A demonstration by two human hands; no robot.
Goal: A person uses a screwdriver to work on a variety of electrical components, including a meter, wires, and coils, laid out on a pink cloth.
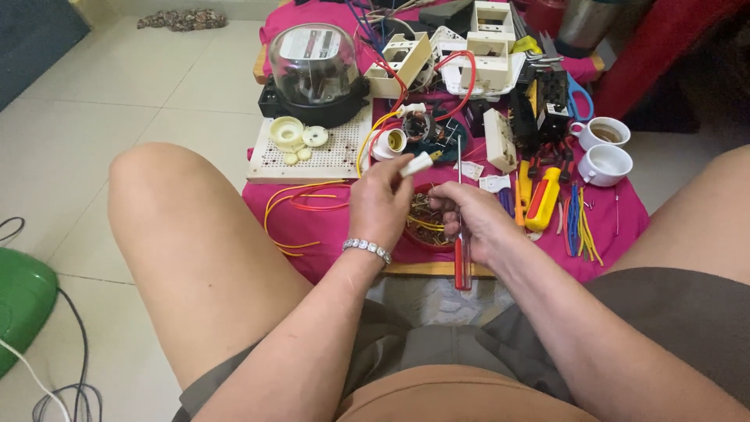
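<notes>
My left hand (380,205) pinches a small white plastic part (416,164) between thumb and fingers, a bracelet on its wrist. My right hand (475,223) grips a red-handled screwdriver (462,262), its thin shaft pointing up toward the white part and its handle hanging down past the table edge. Under both hands sits a red bowl of small screws and wire scraps (424,223). Just beyond lies a white lamp socket with red and yellow wires (394,142).
A low table with a pink cloth (312,223) holds a perforated white board (312,160), a domed electric meter (314,66), cream switch boxes (486,51), yellow and red screwdrivers (543,199), cut wires (580,223), blue scissors (580,98) and two white cups (603,152). A green object (22,301) lies on the floor at left.
</notes>
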